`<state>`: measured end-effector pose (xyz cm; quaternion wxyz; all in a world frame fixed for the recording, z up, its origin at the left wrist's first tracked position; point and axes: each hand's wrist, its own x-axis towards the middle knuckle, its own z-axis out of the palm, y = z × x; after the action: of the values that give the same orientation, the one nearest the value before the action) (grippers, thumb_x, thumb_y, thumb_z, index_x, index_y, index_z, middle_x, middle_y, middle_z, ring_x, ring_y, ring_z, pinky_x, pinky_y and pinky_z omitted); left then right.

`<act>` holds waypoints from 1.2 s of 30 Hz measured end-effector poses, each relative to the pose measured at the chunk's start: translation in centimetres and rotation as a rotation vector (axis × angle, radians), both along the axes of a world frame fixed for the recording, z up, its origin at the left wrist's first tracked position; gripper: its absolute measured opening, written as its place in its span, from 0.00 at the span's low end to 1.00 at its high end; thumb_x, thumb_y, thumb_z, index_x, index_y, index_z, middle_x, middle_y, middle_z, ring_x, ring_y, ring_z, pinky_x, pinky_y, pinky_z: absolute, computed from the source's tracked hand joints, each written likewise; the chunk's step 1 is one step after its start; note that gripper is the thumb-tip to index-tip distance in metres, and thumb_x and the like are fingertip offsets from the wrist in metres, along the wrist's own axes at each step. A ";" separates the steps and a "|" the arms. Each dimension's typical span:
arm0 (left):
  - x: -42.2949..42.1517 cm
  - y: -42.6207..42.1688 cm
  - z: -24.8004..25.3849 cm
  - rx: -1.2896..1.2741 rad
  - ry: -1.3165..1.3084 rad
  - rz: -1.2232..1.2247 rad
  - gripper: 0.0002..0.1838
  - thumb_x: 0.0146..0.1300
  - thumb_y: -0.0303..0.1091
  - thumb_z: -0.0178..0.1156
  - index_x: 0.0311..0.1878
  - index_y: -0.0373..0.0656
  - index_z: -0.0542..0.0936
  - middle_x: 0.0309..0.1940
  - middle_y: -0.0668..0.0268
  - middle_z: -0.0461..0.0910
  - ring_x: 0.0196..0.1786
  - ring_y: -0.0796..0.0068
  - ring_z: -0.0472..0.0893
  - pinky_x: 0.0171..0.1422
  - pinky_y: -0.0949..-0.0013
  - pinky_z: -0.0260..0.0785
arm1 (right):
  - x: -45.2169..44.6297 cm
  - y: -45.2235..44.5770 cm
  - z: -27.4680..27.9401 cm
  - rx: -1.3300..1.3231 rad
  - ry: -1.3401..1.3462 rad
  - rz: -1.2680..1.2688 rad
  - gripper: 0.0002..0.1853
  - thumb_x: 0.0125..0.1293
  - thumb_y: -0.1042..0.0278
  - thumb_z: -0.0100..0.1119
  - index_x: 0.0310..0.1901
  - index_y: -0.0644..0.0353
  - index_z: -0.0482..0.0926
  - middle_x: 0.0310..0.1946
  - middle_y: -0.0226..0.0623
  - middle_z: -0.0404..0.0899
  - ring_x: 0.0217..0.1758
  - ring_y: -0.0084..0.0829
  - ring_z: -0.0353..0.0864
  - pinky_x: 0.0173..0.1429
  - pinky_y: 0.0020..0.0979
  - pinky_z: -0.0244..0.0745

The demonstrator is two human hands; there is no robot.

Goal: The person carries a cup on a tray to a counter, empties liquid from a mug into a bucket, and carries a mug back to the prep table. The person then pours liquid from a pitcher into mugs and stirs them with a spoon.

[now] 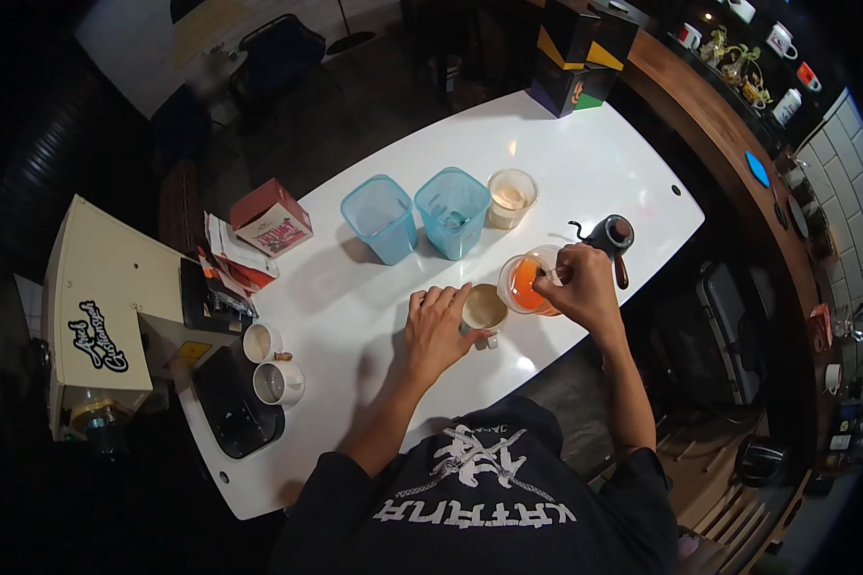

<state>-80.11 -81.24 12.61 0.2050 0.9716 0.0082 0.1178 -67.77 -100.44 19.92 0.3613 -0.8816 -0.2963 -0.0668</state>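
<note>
My left hand curves around the left side of a pale mug, its thumb along the near side by the handle. The mug stands on the white table, and its inside looks pale brownish. Just right of it is a clear container of orange liquid, its rim close to the mug's rim. My right hand is closed at the container's right side, fingers pinched together. Exactly how they grip it is partly hidden. Behind the container shows another clear rim. A dark gooseneck kettle stands beyond my right hand.
Two blue translucent bins and a clear tub stand across the white table. To the left are a red box, foil packets, two white cups and a cream machine. Dark boxes sit at the far end.
</note>
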 end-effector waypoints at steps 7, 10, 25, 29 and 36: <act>-0.1 0.2 -0.1 -0.038 -0.015 -0.003 0.41 0.42 0.54 0.74 0.58 0.40 0.76 0.44 0.64 0.81 0.51 0.66 0.77 0.60 0.60 0.63 | -0.2 2.2 0.0 -0.208 -0.125 0.141 0.15 0.38 0.65 0.68 0.17 0.69 0.75 0.20 0.46 0.74 0.28 0.44 0.75 0.35 0.40 0.72; -0.1 0.2 -0.1 -0.054 -0.026 0.013 0.41 0.41 0.53 0.75 0.58 0.40 0.77 0.43 0.64 0.81 0.51 0.66 0.77 0.60 0.60 0.63 | -0.1 2.7 0.3 -0.308 -0.113 0.201 0.14 0.41 0.64 0.69 0.22 0.68 0.78 0.24 0.47 0.77 0.34 0.46 0.76 0.41 0.43 0.72; -0.1 0.2 -0.1 -0.041 0.004 0.018 0.41 0.43 0.54 0.74 0.59 0.42 0.76 0.44 0.66 0.81 0.52 0.69 0.76 0.60 0.60 0.63 | 0.2 3.9 0.5 -0.431 -0.216 0.315 0.13 0.42 0.66 0.71 0.22 0.67 0.79 0.26 0.46 0.78 0.33 0.45 0.76 0.42 0.39 0.71; -0.2 0.2 0.0 -0.036 0.014 0.021 0.40 0.44 0.54 0.73 0.59 0.42 0.76 0.43 0.66 0.81 0.52 0.69 0.76 0.60 0.61 0.63 | 0.0 3.9 0.8 -0.430 -0.233 0.324 0.13 0.42 0.66 0.71 0.23 0.67 0.80 0.25 0.47 0.78 0.33 0.44 0.76 0.42 0.39 0.70; -0.2 0.2 0.1 -0.028 0.005 0.008 0.40 0.45 0.54 0.73 0.59 0.40 0.76 0.42 0.66 0.80 0.51 0.68 0.76 0.59 0.61 0.63 | -0.2 3.9 1.7 -0.438 -0.255 0.331 0.12 0.43 0.66 0.70 0.24 0.67 0.81 0.25 0.46 0.78 0.34 0.42 0.76 0.44 0.38 0.69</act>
<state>-80.32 -81.03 12.67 0.2178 0.9690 0.0144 0.1159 -67.98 -96.57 21.62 0.1285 -0.8627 -0.4863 -0.0517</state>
